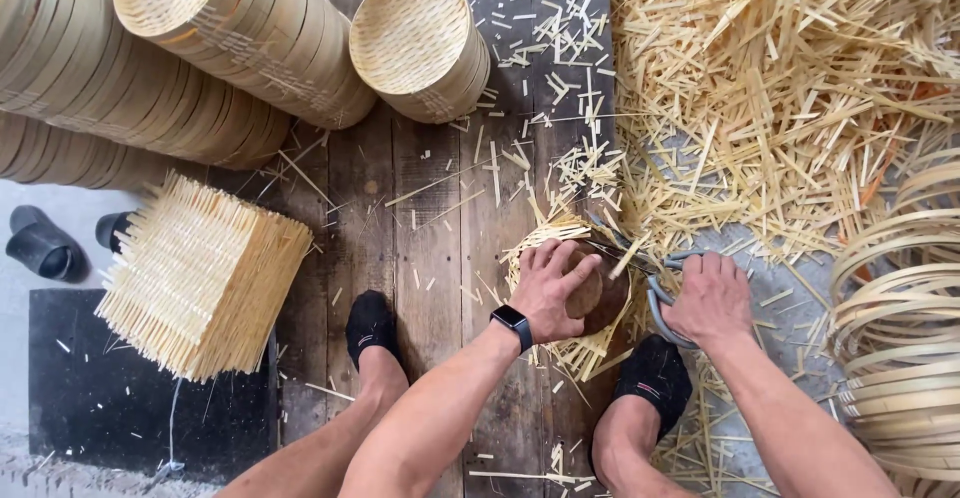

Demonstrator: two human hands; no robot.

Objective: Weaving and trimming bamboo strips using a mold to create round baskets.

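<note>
Left hand grip presses one round wooden block on one woven bamboo mat; right hand grip clenched on one pair of shears, just right. Two socked feet below.

Stacks of round bamboo steamer trays lie across worn floorboards beside a square pile of woven mats. Bamboo offcuts heap at right, above coiled bamboo hoops.
</note>
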